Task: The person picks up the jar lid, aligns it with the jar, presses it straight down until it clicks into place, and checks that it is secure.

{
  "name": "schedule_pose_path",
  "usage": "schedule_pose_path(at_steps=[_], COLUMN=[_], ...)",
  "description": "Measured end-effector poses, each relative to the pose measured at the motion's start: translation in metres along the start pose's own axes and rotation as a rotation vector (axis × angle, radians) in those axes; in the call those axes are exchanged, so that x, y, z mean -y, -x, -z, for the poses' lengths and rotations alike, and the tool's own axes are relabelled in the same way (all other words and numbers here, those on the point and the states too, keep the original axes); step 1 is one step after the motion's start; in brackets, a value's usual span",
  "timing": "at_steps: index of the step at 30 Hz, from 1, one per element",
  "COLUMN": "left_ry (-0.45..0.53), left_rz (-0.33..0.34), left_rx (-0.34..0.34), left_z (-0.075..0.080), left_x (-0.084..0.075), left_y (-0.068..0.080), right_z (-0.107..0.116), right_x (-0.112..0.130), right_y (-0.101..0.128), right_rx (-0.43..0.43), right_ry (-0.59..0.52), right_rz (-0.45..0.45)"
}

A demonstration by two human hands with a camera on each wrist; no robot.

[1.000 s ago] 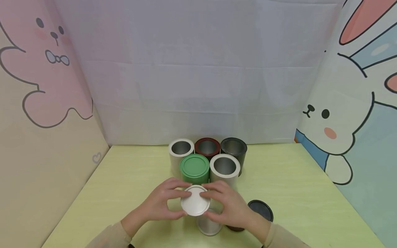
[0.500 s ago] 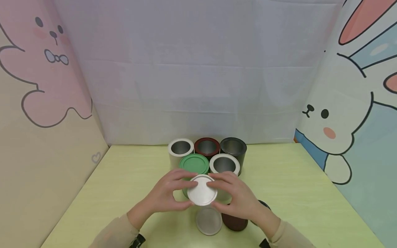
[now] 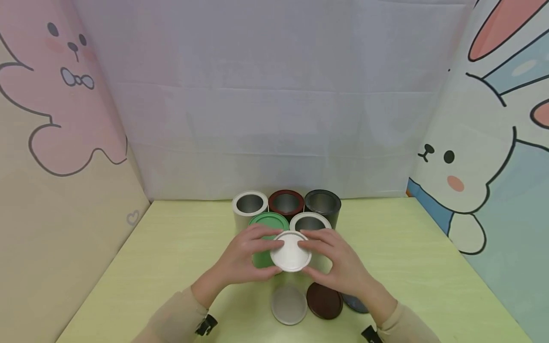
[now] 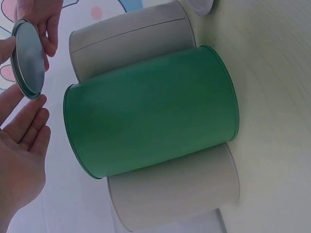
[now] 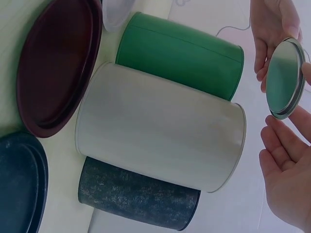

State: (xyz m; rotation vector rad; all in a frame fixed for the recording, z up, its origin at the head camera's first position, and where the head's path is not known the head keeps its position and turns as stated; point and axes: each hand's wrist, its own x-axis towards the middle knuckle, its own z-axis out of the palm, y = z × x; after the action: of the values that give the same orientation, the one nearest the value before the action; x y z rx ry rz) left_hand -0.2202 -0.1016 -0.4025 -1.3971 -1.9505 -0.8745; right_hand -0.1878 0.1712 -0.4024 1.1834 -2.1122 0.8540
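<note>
Both hands hold a round white lid (image 3: 291,251) by its rim, in the air just in front of the cans. My left hand (image 3: 253,253) pinches its left edge and my right hand (image 3: 331,257) its right edge. The lid hovers between the green can (image 3: 268,220), which has its lid on, and the open white can (image 3: 310,222). The left wrist view shows the lid's metal underside (image 4: 28,60) above the green can (image 4: 150,109). In the right wrist view the lid (image 5: 284,77) sits past the white can's (image 5: 160,128) top.
Behind stand an open white can (image 3: 249,204), a red can (image 3: 286,202) and a dark can (image 3: 323,202). On the yellow-green table (image 3: 171,257) near me lie a pale lid (image 3: 289,305), a brown lid (image 3: 324,300) and a dark lid (image 3: 353,303). Printed cloth walls close in three sides.
Both hands have carried the white lid away from me and slightly right, toward the cans. The brown lid on the table has come into full view.
</note>
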Motion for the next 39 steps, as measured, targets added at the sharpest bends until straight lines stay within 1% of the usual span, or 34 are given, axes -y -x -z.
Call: schedule_pose_path(at_steps=[9, 13, 18, 23, 30, 37, 39], left_ry=[-0.025, -0.055, -0.074, -0.074, -0.070, -0.064, -0.064], left_rz=[0.031, 0.043, 0.096, 0.150, 0.240, 0.326, 0.339], left_rx=[-0.014, 0.001, 0.049, 0.082, 0.149, 0.249, 0.274], left_z=[-0.010, -0.013, -0.017, -0.023, -0.028, -0.030, -0.031], left_x=[0.001, 0.002, 0.006, 0.009, 0.013, 0.018, 0.019], left_y=[-0.019, -0.027, -0.038, -0.048, -0.060, -0.064, -0.065], right_z=[0.010, 0.015, 0.022, 0.030, 0.036, 0.033, 0.032], right_x=[-0.010, -0.017, -0.030, -0.040, -0.052, -0.059, -0.061], right_y=[0.001, 0.000, -0.001, -0.003, 0.000, 0.003, 0.004], right_rx=[-0.037, -0.034, -0.026, -0.018, 0.008, 0.043, 0.051], right_ry=[0.016, 0.021, 0.018, 0.007, 0.010, 0.033, 0.036], right_rz=[-0.029, -0.027, -0.011, 0.001, -0.048, -0.124, -0.139])
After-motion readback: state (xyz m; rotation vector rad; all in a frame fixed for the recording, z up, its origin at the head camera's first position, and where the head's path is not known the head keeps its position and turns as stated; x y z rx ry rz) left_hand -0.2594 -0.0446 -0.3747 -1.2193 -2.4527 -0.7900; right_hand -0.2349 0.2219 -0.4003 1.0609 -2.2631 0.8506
